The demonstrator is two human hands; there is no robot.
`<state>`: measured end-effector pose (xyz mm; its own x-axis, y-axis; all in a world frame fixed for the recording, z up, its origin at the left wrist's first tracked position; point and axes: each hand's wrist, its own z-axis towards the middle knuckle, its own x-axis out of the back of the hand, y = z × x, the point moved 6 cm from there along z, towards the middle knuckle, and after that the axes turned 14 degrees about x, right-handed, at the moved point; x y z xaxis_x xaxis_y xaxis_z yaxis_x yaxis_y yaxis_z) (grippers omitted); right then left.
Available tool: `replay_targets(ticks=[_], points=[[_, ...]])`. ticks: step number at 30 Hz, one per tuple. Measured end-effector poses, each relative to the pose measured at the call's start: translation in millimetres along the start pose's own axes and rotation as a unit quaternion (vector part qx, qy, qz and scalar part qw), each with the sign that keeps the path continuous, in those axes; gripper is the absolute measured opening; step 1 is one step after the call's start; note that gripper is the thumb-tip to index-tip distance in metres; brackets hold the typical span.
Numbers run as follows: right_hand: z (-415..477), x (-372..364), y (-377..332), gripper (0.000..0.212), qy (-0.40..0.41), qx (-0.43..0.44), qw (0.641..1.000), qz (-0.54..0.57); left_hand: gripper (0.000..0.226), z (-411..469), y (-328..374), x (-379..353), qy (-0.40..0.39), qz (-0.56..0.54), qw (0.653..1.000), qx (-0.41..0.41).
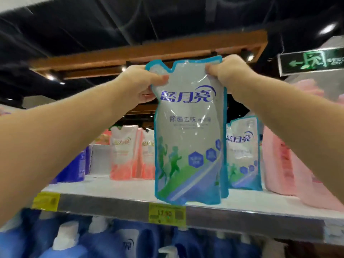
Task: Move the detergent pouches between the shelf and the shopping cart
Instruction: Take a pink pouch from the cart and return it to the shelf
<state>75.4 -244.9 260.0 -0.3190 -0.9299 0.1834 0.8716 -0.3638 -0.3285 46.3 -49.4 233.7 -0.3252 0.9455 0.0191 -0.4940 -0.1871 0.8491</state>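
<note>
1. Teal-edged, glossy plastic detergent pouch (188, 138) is held up in front of the shelf (115, 189), long axis vertical, notched top up, printed face toward the camera.
2. Left hand (138, 84) is closed in a pinch on the pouch's top left corner; thumb is seen on the front, fingers wrapped behind.
3. Right hand (226, 71) is closed likewise on the top right corner, set slightly higher than the left. Both hands are equally engaged; neither is free.
4. Pouch bottom hangs level with the shelf's front edge, just above the yellow price tag (167, 214); whether it touches the shelf board cannot be told, it looks just clear of it.
5. Key relation: the pouch hangs straight below the two hands, between them, at the shelf's front edge near the middle. A second teal pouch (243, 155) stands upright just behind and to the right on the shelf.
6. Pink pouches (123, 153) are stood further back toward the shelf's left side; pink bottles (279, 164) are at the right end; blue bottles (61, 241) are on the level below.
7. Shopping cart is not in view, so direction of transfer cannot be read; judged as mid-transfer at the shelf edge.
8. Risk judged: soft pouch held only by top corners, may swing or sag.
</note>
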Motion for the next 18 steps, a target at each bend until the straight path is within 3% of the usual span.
replay_targets(ticks=[5, 12, 18], points=[[23.1, -47.3, 33.8, 0.021, 0.001, -0.016, 1.0, 0.004, 0.039, 55.5, -30.1, 14.2, -0.002, 0.006, 1.0, 0.012], [20.9, -106.0, 90.8, 0.031, -0.025, -0.08, 0.996, -0.036, 0.037, 108.7, -96.4, 18.7, 0.003, 0.029, 0.998, 0.048], [17.9, -129.7, 118.8, 0.037, -0.035, -0.127, 0.991, -0.008, 0.042, 127.4, -131.4, 15.5, -0.009, 0.031, 0.996, 0.087]])
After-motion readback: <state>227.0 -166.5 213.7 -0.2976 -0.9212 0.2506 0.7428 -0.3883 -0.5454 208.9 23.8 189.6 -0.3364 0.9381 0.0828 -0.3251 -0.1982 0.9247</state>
